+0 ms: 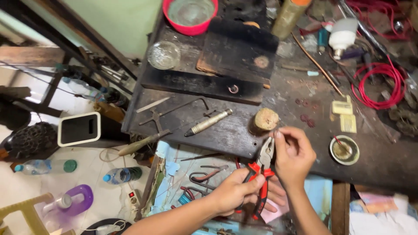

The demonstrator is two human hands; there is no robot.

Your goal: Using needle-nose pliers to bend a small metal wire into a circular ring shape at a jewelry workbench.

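My left hand (pixel 235 191) grips the red and black handles of a pair of pliers (pixel 262 167), whose steel jaws point up toward the bench edge. My right hand (pixel 294 154) is closed just above the jaws, its fingertips pinching something too small to make out. Both hands hover over an open drawer (pixel 191 174) of small tools, in front of the dark wooden workbench (pixel 217 126). A short round wooden block (pixel 264 120) stands on the bench right beside my right fingers.
On the bench lie a metal-handled tool (pixel 208 122), a wire saw frame (pixel 174 109), a glass dish (pixel 163 55), a red bowl (pixel 190 15), a coil of red wire (pixel 378 85) and a small round tin (pixel 344 149). Bottles (pixel 123 175) stand on the floor to the left.
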